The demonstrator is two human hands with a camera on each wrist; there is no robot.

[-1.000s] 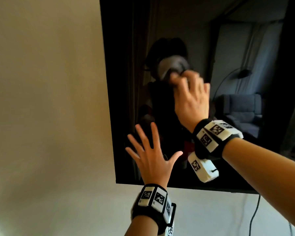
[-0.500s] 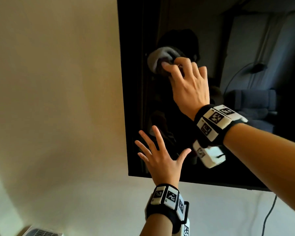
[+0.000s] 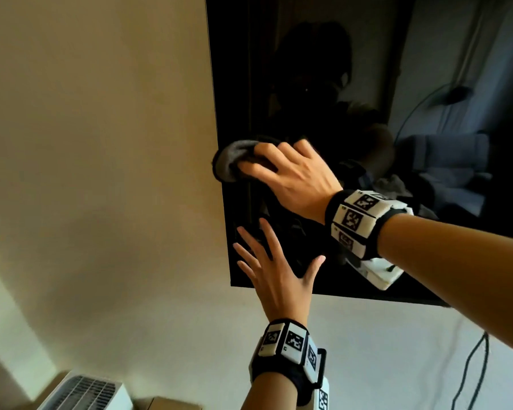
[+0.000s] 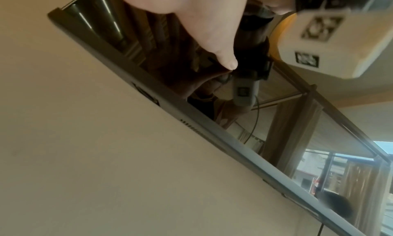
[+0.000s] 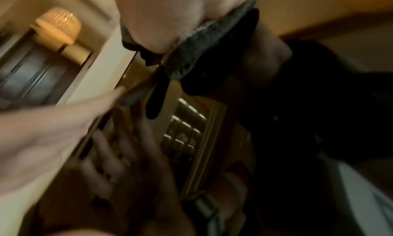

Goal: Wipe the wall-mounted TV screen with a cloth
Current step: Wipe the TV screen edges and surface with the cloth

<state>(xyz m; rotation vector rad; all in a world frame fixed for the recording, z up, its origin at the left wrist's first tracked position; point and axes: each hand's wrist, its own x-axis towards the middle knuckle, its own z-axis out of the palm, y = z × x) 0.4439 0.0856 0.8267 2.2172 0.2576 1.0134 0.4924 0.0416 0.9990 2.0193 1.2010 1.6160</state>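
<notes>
The black TV screen (image 3: 367, 84) hangs on the cream wall and mirrors the room. My right hand (image 3: 290, 173) grips a bunched grey cloth (image 3: 231, 161) and presses it on the screen at its left edge. The cloth (image 5: 204, 42) shows blurred under that hand in the right wrist view. My left hand (image 3: 276, 273) lies flat with spread fingers on the screen's lower left corner, below the right hand. In the left wrist view its thumb (image 4: 225, 58) rests on the glass above the TV's bottom bezel (image 4: 191, 115).
Cream wall (image 3: 95, 143) fills the left. A white grilled appliance (image 3: 83, 392) sits at the bottom left. A dark cable (image 3: 474, 368) hangs below the TV at the right.
My right hand has swept the cloth left and down across the screen to its left edge. The left hand has stayed flat on the lower corner.
</notes>
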